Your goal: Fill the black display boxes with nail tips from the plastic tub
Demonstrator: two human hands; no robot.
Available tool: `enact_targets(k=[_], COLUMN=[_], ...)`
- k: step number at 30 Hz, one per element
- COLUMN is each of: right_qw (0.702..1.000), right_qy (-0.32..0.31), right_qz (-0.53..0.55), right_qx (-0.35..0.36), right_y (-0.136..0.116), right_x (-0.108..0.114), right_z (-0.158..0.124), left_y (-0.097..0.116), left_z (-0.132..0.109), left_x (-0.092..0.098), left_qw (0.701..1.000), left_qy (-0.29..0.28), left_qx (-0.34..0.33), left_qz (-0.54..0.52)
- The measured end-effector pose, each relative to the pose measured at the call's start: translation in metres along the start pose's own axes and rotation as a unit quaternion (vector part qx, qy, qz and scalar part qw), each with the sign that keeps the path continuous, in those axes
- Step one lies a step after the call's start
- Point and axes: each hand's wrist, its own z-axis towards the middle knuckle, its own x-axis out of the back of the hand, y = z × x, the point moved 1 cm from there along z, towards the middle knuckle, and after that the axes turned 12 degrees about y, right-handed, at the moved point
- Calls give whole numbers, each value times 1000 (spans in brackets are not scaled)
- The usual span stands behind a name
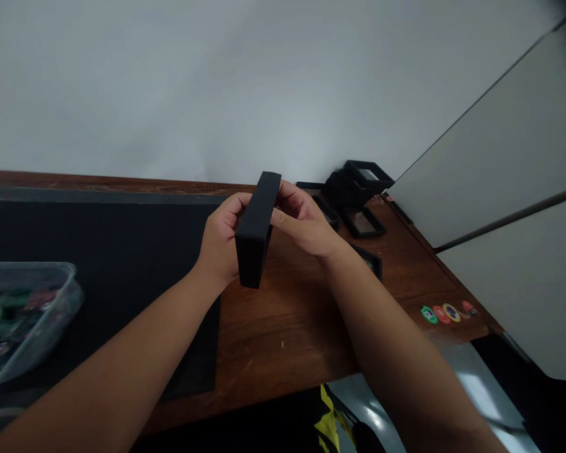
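A flat black rectangular box is held edge-on above the wooden table, between both hands. My left hand grips its left side with the fingers curled round it. My right hand pinches its right side near the top, fingers pressed against the box. The box's far face is hidden from me.
A black mat covers the table's left half. A clear plastic tub with several small coloured pieces stands at the left edge. Black frame-like boxes are piled at the back right. Coloured round tokens lie near a grey partition.
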Motion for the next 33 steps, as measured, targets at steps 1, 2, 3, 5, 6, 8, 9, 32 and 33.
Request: enact_targets(k=[1,2,3,5,6,8,9,32,33], right_qw=[1000,1000,1000,999,999,999,999,999,998], right_qy=[-3,-7,-10,-19,-24,-33,-40,4,19], right_qz=[-7,-13,-18,-25,-28,-29,-26,-35,-45], right_qx=[2,5,7,12,14,16,16,13,25], right_y=[0,1,1,2,3,3,3,-6,-5], right_x=[1,2,3,4,4,5,5,23,23], right_z=[0,0,0,0,0,-1,-2,0,2], left_y=[-1,-2,-3,-5,-5,-7,-9,-9,-11], left_z=[0,0,0,1,1,1,1,9,9], left_x=[0,0,0,0,1,2,2,0,2], left_qw=[1000,1000,999,996,995,995,995,996,995], left_qy=[-2,-1,1,4,6,6,6,85,89], left_qx=[-8,-23,-41,-69,-76,-78,-75,-12,-9], left_qz=[8,21,36,59,64,65,64,-38,-42])
